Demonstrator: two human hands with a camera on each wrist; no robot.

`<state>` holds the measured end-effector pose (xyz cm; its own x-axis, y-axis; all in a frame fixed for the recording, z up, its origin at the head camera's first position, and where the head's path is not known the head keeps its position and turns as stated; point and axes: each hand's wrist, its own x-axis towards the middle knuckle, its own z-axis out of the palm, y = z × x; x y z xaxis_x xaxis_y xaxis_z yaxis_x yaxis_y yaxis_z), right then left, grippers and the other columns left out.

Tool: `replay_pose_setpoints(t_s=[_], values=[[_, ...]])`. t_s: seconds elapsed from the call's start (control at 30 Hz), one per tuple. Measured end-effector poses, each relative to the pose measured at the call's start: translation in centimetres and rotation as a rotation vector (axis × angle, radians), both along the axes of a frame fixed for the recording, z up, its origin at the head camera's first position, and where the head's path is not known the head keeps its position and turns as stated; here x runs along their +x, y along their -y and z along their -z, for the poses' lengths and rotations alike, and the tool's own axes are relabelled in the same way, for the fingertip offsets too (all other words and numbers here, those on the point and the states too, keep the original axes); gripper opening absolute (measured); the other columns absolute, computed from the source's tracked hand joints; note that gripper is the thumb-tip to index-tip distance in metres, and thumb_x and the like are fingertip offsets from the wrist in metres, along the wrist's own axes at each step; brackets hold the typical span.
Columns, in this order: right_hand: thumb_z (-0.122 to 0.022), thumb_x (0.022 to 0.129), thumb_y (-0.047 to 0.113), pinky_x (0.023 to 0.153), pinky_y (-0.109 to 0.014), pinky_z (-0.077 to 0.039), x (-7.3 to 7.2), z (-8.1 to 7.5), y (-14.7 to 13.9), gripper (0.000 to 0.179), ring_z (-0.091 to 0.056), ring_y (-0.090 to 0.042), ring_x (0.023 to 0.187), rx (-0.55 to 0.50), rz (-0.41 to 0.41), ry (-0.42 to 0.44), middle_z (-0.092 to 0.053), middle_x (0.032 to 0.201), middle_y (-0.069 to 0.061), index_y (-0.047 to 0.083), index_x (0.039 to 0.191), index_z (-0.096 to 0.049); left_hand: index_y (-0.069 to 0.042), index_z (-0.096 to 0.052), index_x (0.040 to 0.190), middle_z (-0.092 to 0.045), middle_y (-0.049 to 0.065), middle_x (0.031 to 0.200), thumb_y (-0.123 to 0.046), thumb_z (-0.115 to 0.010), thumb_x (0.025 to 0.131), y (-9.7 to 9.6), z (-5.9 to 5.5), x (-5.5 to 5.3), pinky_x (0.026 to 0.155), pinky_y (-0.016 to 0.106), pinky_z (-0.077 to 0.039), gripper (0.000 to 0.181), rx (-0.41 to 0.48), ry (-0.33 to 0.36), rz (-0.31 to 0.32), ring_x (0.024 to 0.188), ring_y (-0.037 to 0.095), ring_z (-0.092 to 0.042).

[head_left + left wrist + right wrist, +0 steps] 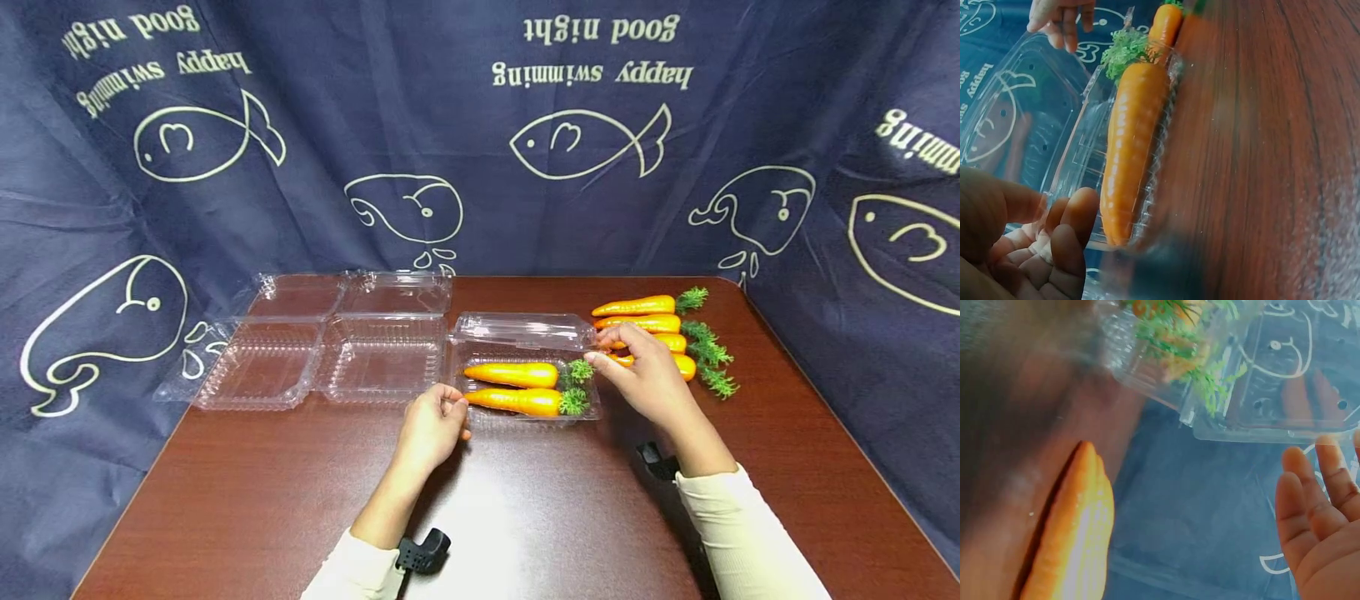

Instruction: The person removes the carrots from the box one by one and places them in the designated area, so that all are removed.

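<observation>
Two orange carrots [517, 375] with green tops lie side by side in a clear plastic clamshell container [459, 358], whose hinged lid [525, 329] is tilted up at the back. At the container's front left corner my left hand [433, 429] pinches the edge between thumb and curled fingers, beside the front carrot's tip [1119, 231]. My right hand [645, 371] reaches to the lid's right edge, its fingertips [1294, 459] fairly straight and right at the rim. The lid's edge [1254, 434] shows above those fingers in the right wrist view.
Several more carrots [637, 307] with leafy tops lie in a group at the right, partly behind my right hand. Two empty clear containers [382, 396] [255, 404] stand with lids back on the left. A dark blue printed curtain [480, 225] hangs behind the brown table [570, 508].
</observation>
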<state>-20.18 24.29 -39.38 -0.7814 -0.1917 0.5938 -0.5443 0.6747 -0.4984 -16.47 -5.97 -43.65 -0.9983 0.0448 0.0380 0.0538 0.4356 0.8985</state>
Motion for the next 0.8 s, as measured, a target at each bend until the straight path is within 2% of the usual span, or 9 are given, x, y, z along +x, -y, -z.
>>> replay_pose_setpoints(t_s=[0.1, 0.17, 0.33, 0.47, 0.6, 0.7, 0.8], values=[[-0.081, 0.081, 0.004, 0.074, -0.035, -0.045, -0.4, -0.6, 0.1, 0.02, -0.061, -0.023, 0.088, -0.01, 0.01, 0.002, -0.066, 0.093, -0.007, 0.008, 0.087, -0.062, 0.001, -0.062, 0.103, -0.066, 0.004, 0.07, -0.008, -0.06, 0.096, 0.2, -0.2, 0.0, 0.043, 0.023, -0.043, 0.011, -0.019, -0.011, 0.01, 0.058, 0.021, -0.069], [-0.079, 0.082, 0.003, 0.073, -0.035, -0.045, -0.7, -1.0, 0.2, 0.019, -0.06, -0.022, 0.085, -0.019, 0.01, 0.01, -0.065, 0.091, -0.007, 0.008, 0.086, -0.062, 0.001, -0.063, 0.103, -0.065, 0.003, 0.069, -0.007, -0.061, 0.096, 0.4, -0.4, 0.0, 0.044, 0.022, -0.043, 0.011, -0.027, -0.014, 0.018, 0.058, 0.021, -0.069], [-0.076, 0.085, 0.004, 0.071, -0.021, -0.045, -1.5, -2.1, 0.4, 0.018, -0.058, -0.014, 0.082, -0.043, 0.011, 0.054, -0.063, 0.087, -0.004, 0.008, 0.082, -0.06, 0.002, -0.063, 0.103, -0.065, 0.003, 0.066, -0.005, -0.06, 0.096, 0.9, -0.6, 0.1, 0.043, 0.021, -0.041, 0.011, -0.041, -0.002, 0.047, 0.057, 0.021, -0.068], [-0.074, 0.089, 0.008, 0.068, -0.015, -0.046, -2.4, -3.3, 0.4, 0.017, -0.059, -0.008, 0.077, -0.116, 0.011, 0.126, -0.063, 0.087, -0.006, 0.005, 0.083, -0.059, 0.002, -0.064, 0.104, -0.065, 0.003, 0.065, -0.007, -0.06, 0.096, 1.3, -0.8, 0.0, 0.043, 0.022, -0.04, 0.012, -0.043, 0.013, 0.064, 0.058, 0.023, -0.068], [-0.073, 0.091, 0.014, 0.063, -0.017, -0.044, -3.6, -4.0, 0.3, 0.018, -0.057, -0.01, 0.073, -0.174, 0.036, 0.178, -0.061, 0.085, -0.007, 0.003, 0.085, -0.06, 0.001, -0.064, 0.105, -0.065, 0.002, 0.065, -0.008, -0.061, 0.096, 1.5, -0.7, 0.0, 0.045, 0.023, -0.041, 0.014, -0.044, 0.02, 0.079, 0.06, 0.023, -0.069], [-0.073, 0.092, 0.016, 0.062, -0.021, -0.042, -4.6, -4.1, 0.2, 0.017, -0.055, -0.015, 0.072, -0.186, 0.055, 0.182, -0.061, 0.083, -0.005, 0.004, 0.087, -0.062, 0.002, -0.064, 0.104, -0.066, 0.004, 0.065, -0.007, -0.062, 0.095, 1.6, -0.5, 0.1, 0.046, 0.024, -0.044, 0.013, -0.035, 0.011, 0.089, 0.06, 0.024, -0.069], [-0.072, 0.092, 0.016, 0.062, -0.021, -0.043, -5.7, -4.0, 0.3, 0.017, -0.055, -0.013, 0.071, -0.211, 0.055, 0.183, -0.06, 0.081, -0.002, 0.002, 0.091, -0.063, 0.001, -0.064, 0.102, -0.066, 0.004, 0.067, -0.007, -0.062, 0.094, 1.7, -0.3, 0.1, 0.046, 0.025, -0.046, 0.011, -0.026, 0.003, 0.094, 0.061, 0.025, -0.069]])
